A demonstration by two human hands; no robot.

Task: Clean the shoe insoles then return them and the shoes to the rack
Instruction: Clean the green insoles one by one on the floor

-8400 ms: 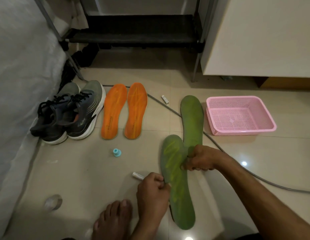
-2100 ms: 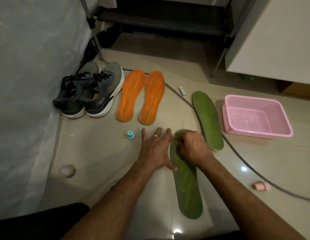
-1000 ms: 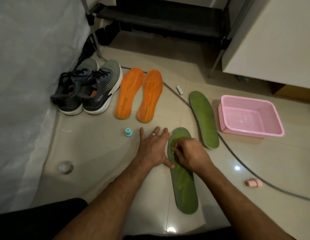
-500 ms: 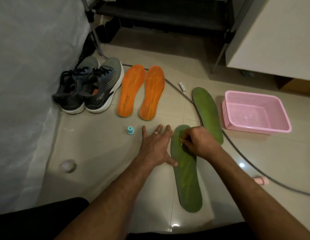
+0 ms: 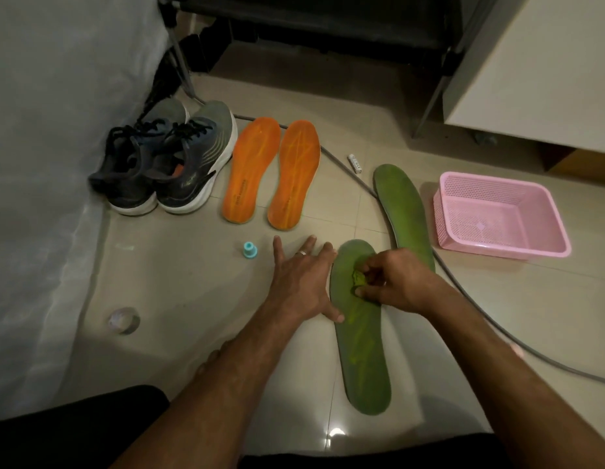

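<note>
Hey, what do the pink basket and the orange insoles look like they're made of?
Pink basket: looks like rigid moulded plastic, slightly glossy, with mesh-perforated walls and floor. Orange insoles: probably foam with a matte, fabric-like top; thin, flat, with faint printed lines. The exact material can't be confirmed.

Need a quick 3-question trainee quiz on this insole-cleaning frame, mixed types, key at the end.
1. True or false: the orange insoles lie inside the pink basket.
2. Multiple choice: what does the right hand do? A) lifts a shoe B) pinches a small green wad against the near green insole C) holds the cable
3. Fill in: the left hand lies flat on the floor, its thumb touching the near green insole's ____ edge.

Key: 1 false, they lie on the floor beside the shoes. 2 B. 3 left.
</note>
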